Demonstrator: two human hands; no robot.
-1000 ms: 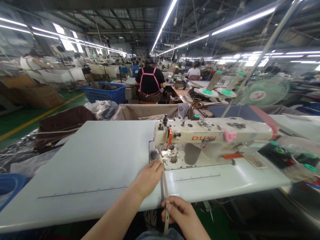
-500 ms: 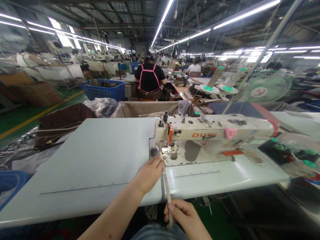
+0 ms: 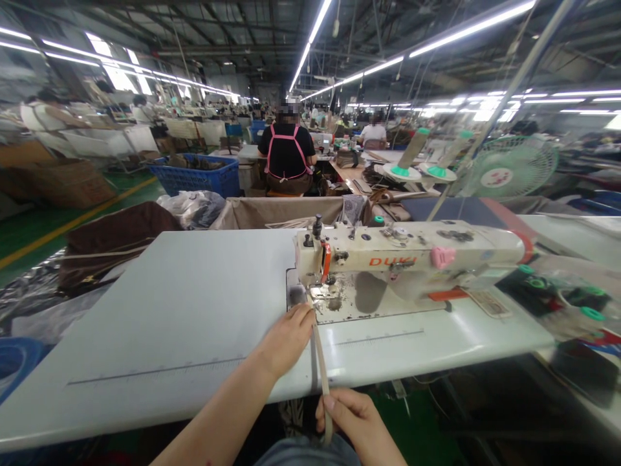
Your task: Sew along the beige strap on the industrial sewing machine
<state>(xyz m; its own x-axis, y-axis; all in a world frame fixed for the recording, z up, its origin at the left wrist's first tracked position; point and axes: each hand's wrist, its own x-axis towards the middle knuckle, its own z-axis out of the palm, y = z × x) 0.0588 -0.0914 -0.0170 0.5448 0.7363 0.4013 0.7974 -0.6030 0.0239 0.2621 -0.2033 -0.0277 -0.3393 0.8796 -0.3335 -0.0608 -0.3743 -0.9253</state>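
A narrow beige strip (image 3: pixel 320 356) runs from the needle area of the sewing machine (image 3: pixel 407 255) down over the table's front edge. My left hand (image 3: pixel 294 330) lies close in front of the presser foot, its fingers closed on the strip near the needle plate. Below the table edge my right hand (image 3: pixel 347 414) pinches the same strip between thumb and fingers, and the loose end hangs beneath it. Where the strip meets the needle, my left fingertips partly hide it.
The pale sewing table (image 3: pixel 194 298) has a printed ruler along its front. Beyond it stand a fabric-lined bin (image 3: pixel 281 210) and a blue crate (image 3: pixel 196 175). A green fan (image 3: pixel 514 167) and thread cones (image 3: pixel 410 152) are at right. A person in a pink-strapped apron (image 3: pixel 288 152) sits ahead.
The whole view has shifted slightly, so the machine and table appear a little further left. Both hands keep their hold on the strip, in nearly the same places.
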